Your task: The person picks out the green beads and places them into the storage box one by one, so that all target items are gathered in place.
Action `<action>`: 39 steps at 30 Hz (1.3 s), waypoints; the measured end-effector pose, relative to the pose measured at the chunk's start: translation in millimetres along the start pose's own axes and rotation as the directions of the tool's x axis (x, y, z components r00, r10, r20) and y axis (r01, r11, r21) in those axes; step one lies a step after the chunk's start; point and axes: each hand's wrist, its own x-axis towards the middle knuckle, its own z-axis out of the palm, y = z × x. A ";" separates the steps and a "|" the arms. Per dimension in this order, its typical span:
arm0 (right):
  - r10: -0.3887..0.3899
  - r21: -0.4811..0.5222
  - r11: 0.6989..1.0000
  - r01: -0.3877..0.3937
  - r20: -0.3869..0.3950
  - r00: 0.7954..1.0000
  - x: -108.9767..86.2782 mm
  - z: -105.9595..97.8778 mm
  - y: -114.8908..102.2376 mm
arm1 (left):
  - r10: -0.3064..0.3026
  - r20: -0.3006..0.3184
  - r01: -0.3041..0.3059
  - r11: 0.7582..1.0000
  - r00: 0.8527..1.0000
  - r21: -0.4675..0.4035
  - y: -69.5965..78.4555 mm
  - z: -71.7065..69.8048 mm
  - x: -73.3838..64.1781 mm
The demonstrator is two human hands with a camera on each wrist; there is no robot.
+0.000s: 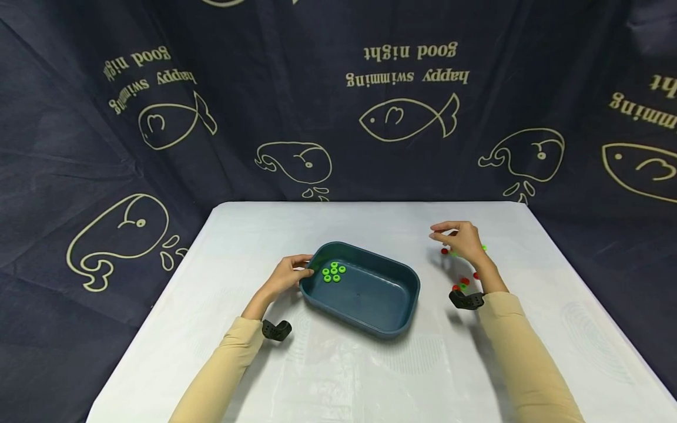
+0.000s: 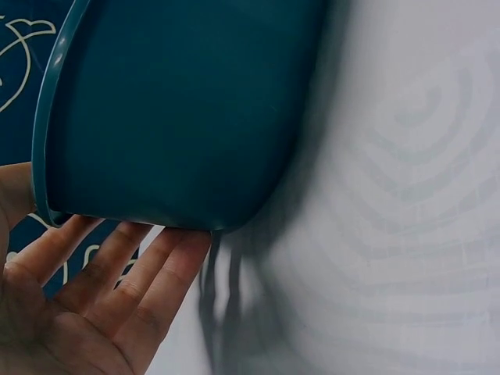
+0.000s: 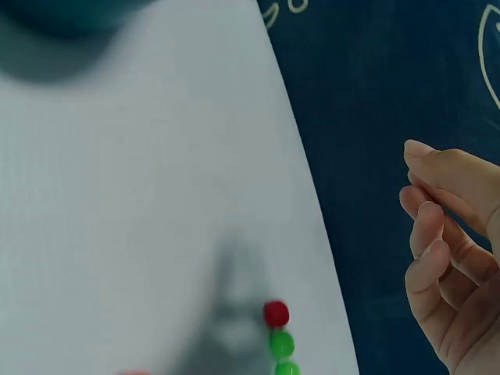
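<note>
A dark teal rectangular tray [image 1: 365, 294] with rounded corners stands at an angle on the white table. My left hand [image 1: 288, 273] grips its left end, thumb over the rim and fingers against the outer wall; the left wrist view shows those fingers [image 2: 168, 285] under the tray wall [image 2: 180, 117]. Inside, at the left end, lie several small green ring-shaped beads [image 1: 334, 271]. Over the table right of the tray hovers my right hand [image 1: 459, 238], thumb and forefinger close together. In the right wrist view its fingertips [image 3: 426, 269] show no clear object; a small bead could be hidden there.
Loose red beads [image 1: 465, 281] and green beads [image 1: 483, 248] lie scattered below and around the right hand. A red bead [image 3: 276, 314] sits in line with green beads [image 3: 282, 344]. A dark printed cloth [image 1: 317, 88] hangs behind the white table [image 1: 254, 229].
</note>
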 end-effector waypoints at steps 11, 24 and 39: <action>0.076 -0.048 0.996 -0.077 -0.039 0.996 -13.9 -16.6 28.3 | -0.011 -0.003 0.011 1.000 1.000 -0.013 2.2 0.3 -1.0; 0.133 -0.104 0.985 -0.141 -0.079 0.988 -17.7 -21.3 56.1 | 0.000 0.022 0.001 0.999 1.000 -0.032 0.4 -0.9 1.3; 0.261 -0.126 0.957 -0.261 -0.017 0.965 -18.9 -14.8 82.1 | 0.015 0.047 -0.014 1.000 0.999 -0.027 29.8 -4.1 -17.0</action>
